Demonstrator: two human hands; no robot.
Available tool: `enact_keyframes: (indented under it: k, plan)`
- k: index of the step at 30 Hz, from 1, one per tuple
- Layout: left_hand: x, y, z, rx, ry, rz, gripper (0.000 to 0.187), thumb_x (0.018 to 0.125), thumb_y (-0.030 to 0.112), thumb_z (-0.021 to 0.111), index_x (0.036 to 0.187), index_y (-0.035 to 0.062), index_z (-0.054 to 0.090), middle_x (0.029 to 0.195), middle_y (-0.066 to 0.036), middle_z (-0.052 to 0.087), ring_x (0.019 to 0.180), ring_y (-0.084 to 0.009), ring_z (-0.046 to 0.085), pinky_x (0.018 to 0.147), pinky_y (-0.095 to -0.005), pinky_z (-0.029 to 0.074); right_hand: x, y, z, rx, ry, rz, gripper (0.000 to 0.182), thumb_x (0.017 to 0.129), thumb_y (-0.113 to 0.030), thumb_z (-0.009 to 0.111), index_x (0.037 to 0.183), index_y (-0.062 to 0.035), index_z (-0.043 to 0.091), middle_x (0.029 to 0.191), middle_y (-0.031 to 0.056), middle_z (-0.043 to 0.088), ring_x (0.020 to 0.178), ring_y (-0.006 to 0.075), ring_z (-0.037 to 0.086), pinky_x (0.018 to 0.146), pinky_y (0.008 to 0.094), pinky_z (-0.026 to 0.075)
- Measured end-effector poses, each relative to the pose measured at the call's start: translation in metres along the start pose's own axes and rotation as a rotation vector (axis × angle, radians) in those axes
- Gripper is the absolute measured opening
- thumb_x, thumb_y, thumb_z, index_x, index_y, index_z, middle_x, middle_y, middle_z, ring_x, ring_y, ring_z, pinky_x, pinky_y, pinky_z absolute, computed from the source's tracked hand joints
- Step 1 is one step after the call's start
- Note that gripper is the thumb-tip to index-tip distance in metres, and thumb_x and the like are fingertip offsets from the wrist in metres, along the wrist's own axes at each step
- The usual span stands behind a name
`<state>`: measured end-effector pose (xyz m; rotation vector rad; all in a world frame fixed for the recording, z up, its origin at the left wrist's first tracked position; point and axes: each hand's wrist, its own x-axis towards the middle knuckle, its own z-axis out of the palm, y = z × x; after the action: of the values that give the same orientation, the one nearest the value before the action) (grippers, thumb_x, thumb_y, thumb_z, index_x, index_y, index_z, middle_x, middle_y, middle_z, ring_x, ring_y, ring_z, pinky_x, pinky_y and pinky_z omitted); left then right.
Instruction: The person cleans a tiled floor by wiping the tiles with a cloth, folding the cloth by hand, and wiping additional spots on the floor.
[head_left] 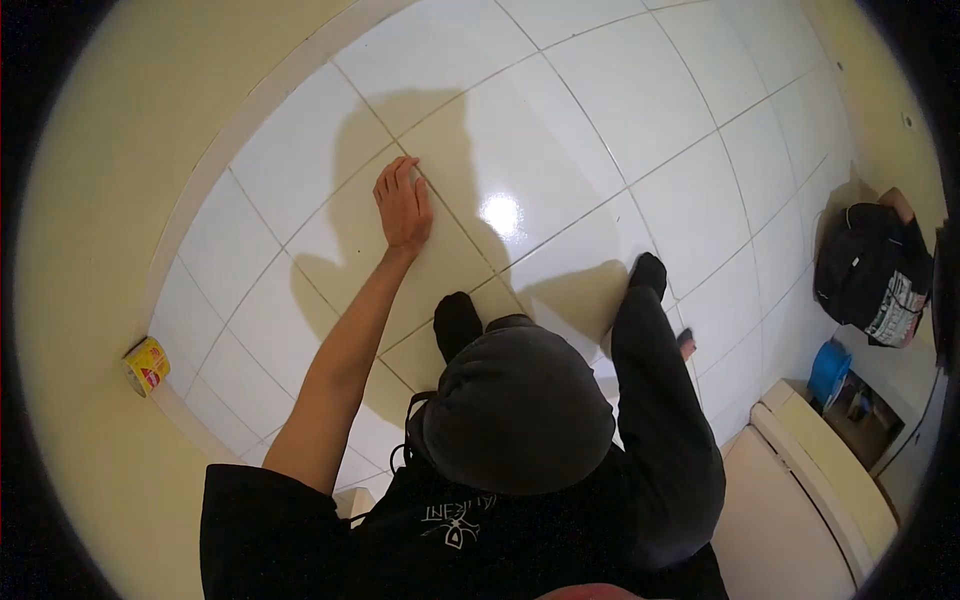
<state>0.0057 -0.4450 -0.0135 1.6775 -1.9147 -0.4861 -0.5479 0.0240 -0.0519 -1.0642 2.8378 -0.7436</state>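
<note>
My left hand (403,208) reaches forward over the white tiled floor (560,120), palm down. Its fingers are slightly bent and apart, close to a grout line, and no object shows in them. My black-socked left foot (458,325) is behind that hand, and the other black-socked foot (648,272) rests farther right. A grey, rounded knee (520,410) fills the middle foreground. Beside the right shin, a small skin-coloured patch with a dark tip (687,344) pokes out, perhaps part of my right hand; the rest is hidden behind the leg.
A yellow and red container (147,366) stands by the left wall (90,270). On the right are a black bag (870,270) with a printed panel, a blue round object (829,372) and a pale, box-like piece of furniture (785,500). My shadow falls across the tiles.
</note>
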Motion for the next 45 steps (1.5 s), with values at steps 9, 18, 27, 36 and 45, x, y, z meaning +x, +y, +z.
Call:
enact_keyframes:
  k: [9,18,27,36,45]
  plan:
    - [0.0,-0.001,0.0,-0.011,0.007,0.025,0.034,0.102,0.013,0.053,0.135,0.006,0.056,0.14,-0.015,0.056,0.134,-0.0343,0.047,0.116,-0.0496,0.031,0.003,-0.116,-0.001,-0.216,-0.073,-0.373,0.056,0.111,-0.027,0.039,0.153,0.0091,0.041,0.156,0.0297,0.045,0.145,0.043,0.043,0.122,0.0503,0.03]
    - [0.001,0.002,0.005,0.079,0.031,0.041,0.036,0.101,0.009,0.053,0.137,0.0011,0.054,0.142,-0.018,0.055,0.135,-0.0377,0.047,0.116,-0.049,0.033,0.05,-0.084,-0.007,-0.25,0.055,-0.259,0.055,0.112,-0.028,0.037,0.152,0.0095,0.043,0.156,0.0302,0.045,0.146,0.0438,0.042,0.123,0.0518,0.029]
    - [-0.002,0.011,0.002,0.019,-0.048,-0.076,0.038,0.104,0.011,0.05,0.139,-0.0028,0.053,0.146,-0.021,0.053,0.14,-0.0392,0.044,0.12,-0.0487,0.033,0.332,0.063,0.048,-0.648,0.284,0.324,0.053,0.101,-0.032,0.047,0.13,0.0118,0.058,0.133,0.029,0.061,0.122,0.0476,0.057,0.108,0.0573,0.042]
    - [-0.102,0.047,-0.052,-0.111,-0.074,-0.425,0.054,0.113,0.034,0.036,0.153,-0.0027,0.041,0.157,-0.022,0.043,0.148,-0.0362,0.037,0.124,-0.0465,0.027,0.611,0.029,0.132,-0.636,0.241,-0.076,0.037,0.096,-0.023,0.051,0.108,0.0072,0.069,0.115,0.0262,0.068,0.114,0.0461,0.059,0.104,0.0577,0.044]
    - [-0.133,0.074,-0.071,0.013,0.114,-0.559,0.048,0.114,0.023,0.033,0.155,-0.0006,0.039,0.158,-0.017,0.043,0.149,-0.0306,0.038,0.126,-0.0448,0.024,0.691,-0.204,0.215,-0.012,0.08,-0.712,0.045,0.103,-0.017,0.046,0.137,0.011,0.055,0.145,0.0294,0.055,0.141,0.045,0.044,0.123,0.0533,0.029]
